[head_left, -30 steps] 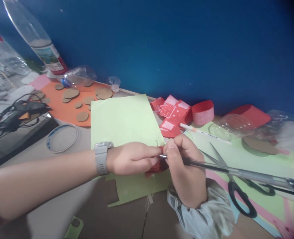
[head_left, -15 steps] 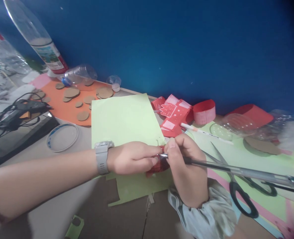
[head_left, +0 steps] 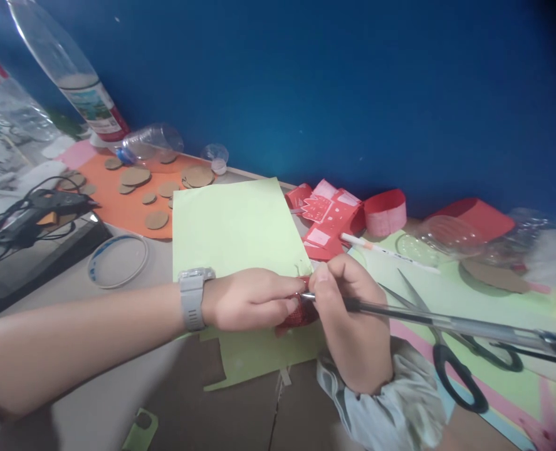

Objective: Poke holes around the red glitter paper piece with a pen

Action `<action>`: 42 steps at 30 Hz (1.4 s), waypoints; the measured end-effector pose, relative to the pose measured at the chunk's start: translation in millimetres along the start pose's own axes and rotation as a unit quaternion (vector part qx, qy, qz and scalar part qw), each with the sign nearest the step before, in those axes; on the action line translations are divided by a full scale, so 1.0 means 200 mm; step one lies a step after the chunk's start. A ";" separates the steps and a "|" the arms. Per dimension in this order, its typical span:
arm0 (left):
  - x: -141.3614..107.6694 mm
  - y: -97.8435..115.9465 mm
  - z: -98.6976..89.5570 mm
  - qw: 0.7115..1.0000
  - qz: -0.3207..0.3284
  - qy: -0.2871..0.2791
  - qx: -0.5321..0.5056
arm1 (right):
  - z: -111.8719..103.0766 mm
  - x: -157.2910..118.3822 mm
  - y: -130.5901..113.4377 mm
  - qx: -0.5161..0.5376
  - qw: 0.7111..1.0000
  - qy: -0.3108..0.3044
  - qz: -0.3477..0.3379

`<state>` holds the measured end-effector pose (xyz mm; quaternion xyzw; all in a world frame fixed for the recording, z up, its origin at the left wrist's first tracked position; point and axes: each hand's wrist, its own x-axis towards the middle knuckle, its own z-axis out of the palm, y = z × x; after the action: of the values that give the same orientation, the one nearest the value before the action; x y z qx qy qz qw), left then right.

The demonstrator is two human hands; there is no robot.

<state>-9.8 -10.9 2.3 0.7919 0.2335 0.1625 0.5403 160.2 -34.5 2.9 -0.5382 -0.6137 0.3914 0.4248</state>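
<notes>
A pale green sheet of paper (head_left: 235,225) lies in front of me, angled over other paper. My left hand (head_left: 254,299), with a grey watch at the wrist, has its fingers extended and holds a small red piece with a fine mesh pattern (head_left: 301,315) against the sheet's lower right corner. The fingers cover much of that piece, so its kind is unclear. My right hand (head_left: 350,313) pinches a pen (head_left: 414,318) near its metal tip. The tip points left and meets the red piece beside my left fingertips. Dark marks show on the sheet just above.
Scissors (head_left: 440,347) lie partly open at right on coloured paper, near a white marker (head_left: 385,252). Red paper pieces (head_left: 336,216) sit along the blue wall. Cardboard discs (head_left: 157,219), a tape ring (head_left: 118,262), a black cabled device (head_left: 33,213) and a tall bottle (head_left: 89,103) are at left.
The pen tip and my right hand have shifted very slightly to the left and down. My left hand stays almost in place on the red piece.
</notes>
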 end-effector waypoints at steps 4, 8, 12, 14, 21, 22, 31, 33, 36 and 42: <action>0.00 0.00 0.00 1.000 -0.001 0.002 0.000 | 0.00 0.00 0.00 0.005 1.000 0.005 0.001; 0.00 0.00 0.00 1.000 -0.004 0.000 -0.006 | 0.00 0.00 -0.01 -0.001 1.000 -0.003 0.002; 0.00 0.00 0.00 1.000 -0.001 -0.003 -0.020 | 0.00 0.00 -0.01 -0.008 1.000 0.014 -0.015; -0.01 0.00 0.00 0.999 0.006 -0.004 -0.033 | 0.00 0.00 0.00 0.000 1.000 0.013 -0.024; -0.01 0.00 0.00 0.997 -0.009 0.008 -0.074 | -0.02 0.00 0.01 0.004 1.000 -0.001 -0.021; -0.01 0.00 0.00 0.997 -0.011 0.009 -0.073 | -0.02 0.00 0.01 0.000 1.000 -0.001 -0.021; -0.02 -0.01 0.01 0.998 0.003 0.018 -0.063 | 0.00 -0.01 0.02 -0.002 1.000 0.001 -0.026; -0.02 -0.01 0.01 0.998 -0.004 0.017 -0.059 | 0.00 -0.01 0.03 0.001 1.000 0.004 -0.027; -0.02 -0.01 0.01 0.998 -0.013 0.015 -0.058 | 0.00 -0.01 0.03 -0.007 1.000 0.008 -0.027; -0.02 -0.01 0.01 0.998 0.001 0.017 -0.060 | 0.00 -0.01 0.02 0.002 1.000 0.005 -0.030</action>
<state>-11.7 -14.0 0.0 0.7555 0.2315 0.1898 0.5828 162.2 -36.6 -1.8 -0.5208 -0.6262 0.3773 0.4409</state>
